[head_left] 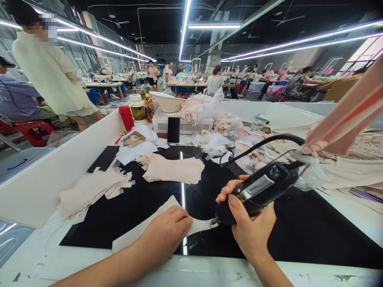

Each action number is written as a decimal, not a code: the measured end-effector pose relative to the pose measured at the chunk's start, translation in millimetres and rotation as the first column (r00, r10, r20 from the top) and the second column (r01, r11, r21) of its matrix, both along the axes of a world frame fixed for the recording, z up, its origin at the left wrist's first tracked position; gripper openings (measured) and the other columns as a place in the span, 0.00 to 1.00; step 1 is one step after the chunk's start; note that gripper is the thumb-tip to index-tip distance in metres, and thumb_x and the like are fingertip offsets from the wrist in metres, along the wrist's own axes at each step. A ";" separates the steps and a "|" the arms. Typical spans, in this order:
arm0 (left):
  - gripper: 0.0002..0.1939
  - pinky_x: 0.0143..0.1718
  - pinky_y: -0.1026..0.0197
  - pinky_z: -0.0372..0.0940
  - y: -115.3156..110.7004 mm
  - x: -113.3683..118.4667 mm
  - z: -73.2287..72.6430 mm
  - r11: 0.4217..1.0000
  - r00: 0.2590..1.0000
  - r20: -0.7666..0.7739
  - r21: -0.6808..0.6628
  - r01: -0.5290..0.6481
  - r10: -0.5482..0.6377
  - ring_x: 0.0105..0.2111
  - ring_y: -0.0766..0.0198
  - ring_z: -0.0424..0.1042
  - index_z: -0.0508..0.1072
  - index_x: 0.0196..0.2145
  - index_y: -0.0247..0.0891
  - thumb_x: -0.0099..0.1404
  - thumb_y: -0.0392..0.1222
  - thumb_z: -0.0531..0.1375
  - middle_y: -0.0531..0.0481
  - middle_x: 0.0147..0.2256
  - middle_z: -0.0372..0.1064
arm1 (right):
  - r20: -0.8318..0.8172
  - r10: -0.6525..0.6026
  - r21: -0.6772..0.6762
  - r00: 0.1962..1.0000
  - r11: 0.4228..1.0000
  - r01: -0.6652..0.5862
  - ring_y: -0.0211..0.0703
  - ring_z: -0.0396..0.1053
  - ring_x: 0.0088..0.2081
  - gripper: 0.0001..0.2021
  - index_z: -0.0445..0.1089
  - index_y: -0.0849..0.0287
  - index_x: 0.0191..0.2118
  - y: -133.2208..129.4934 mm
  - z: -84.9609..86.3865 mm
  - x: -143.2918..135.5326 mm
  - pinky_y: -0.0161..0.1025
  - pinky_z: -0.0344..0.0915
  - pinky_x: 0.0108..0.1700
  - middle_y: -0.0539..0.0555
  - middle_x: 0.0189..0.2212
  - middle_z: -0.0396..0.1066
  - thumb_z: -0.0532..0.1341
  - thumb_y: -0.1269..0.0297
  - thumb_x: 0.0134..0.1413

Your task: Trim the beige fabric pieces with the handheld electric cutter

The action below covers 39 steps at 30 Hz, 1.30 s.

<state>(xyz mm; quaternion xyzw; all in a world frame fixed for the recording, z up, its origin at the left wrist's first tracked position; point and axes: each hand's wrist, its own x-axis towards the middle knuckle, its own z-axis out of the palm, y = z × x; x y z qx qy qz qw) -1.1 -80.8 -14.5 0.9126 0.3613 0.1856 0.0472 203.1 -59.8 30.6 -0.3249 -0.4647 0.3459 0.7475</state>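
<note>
R hand (pixel 254 223): closed round blk tool (pixel 260 189), fingers wrapped over far side, thumb along near side. Tool tilted, tip down-L, back end up-R; cord (pixel 263 139) arcs off its rear. Pink cloth strip (pixel 344 111) hangs down from upper R to the tool's back end.

L hand (pixel 170 229): palm down, fingers bent together, on top of pale cloth (pixel 137 229). Can't tell if fingertips pinch it or only press; fingertips hidden.

Cloth pos.: flat on blk board (pixel 299 231), near edge, wide end L, partly under L hand & forearm; narrow R end out past the fingers, at tool tip. Tip appears in contact w/ it.

Board: mid pile (pixel 173 169) of pale pcs. beyond L hand; 2nd pile (pixel 92 189) at L edge, partly off board. Blk box (pixel 103 158) just behind 2nd pile. Phone (pixel 173 129) upright vs. vented unit (pixel 191 126); bowl (pixel 167 103) on top of unit. Jar (pixel 137 107) & bottle (pixel 149 107) side by side, L of unit. Bagged scraps (pixel 212 139) to R.

Bkgd: co-worker (pixel 48 75) in pale shirt standing far L, beyond table wall (pixel 74 159).
</note>
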 end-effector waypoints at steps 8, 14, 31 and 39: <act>0.13 0.38 0.58 0.72 -9.0 12.0 0.8 0.996 0.979 -0.194 0.078 -0.044 0.058 0.41 0.54 0.72 0.70 0.53 0.38 0.73 0.40 0.65 0.47 0.40 0.71 | 0.002 -0.016 -0.009 1.000 1.000 0.016 0.37 0.73 0.28 0.18 0.70 0.49 0.50 -1.3 1.5 -1.3 0.38 0.74 0.33 0.45 0.32 0.74 0.72 0.67 0.56; 0.21 0.40 0.59 0.69 -13.0 18.6 -6.1 0.981 0.958 -0.279 0.191 -0.013 0.067 0.38 0.55 0.70 0.69 0.56 0.37 0.72 0.50 0.67 0.49 0.37 0.69 | 0.002 -0.016 -0.007 1.000 1.000 0.016 0.37 0.73 0.28 0.18 0.70 0.50 0.50 -1.4 0.6 -0.8 0.38 0.74 0.33 0.46 0.33 0.74 0.72 0.67 0.57; 0.22 0.42 0.56 0.69 -12.7 17.2 -16.6 0.982 0.964 -0.256 0.187 -0.027 0.075 0.42 0.52 0.71 0.69 0.58 0.37 0.72 0.48 0.66 0.47 0.39 0.70 | -0.005 0.044 -0.026 0.999 0.999 -0.044 0.38 0.72 0.28 0.19 0.67 0.49 0.51 4.9 -0.3 -19.1 0.41 0.74 0.35 0.46 0.34 0.73 0.71 0.65 0.58; 0.23 0.42 0.57 0.69 -12.1 17.6 -14.6 0.971 0.974 -0.217 0.240 -0.015 0.069 0.42 0.53 0.70 0.69 0.58 0.35 0.73 0.49 0.66 0.46 0.39 0.71 | 0.018 0.039 -0.033 0.999 0.999 -0.039 0.38 0.73 0.29 0.17 0.67 0.50 0.51 7.4 -1.7 -20.2 0.39 0.74 0.33 0.46 0.34 0.73 0.69 0.66 0.59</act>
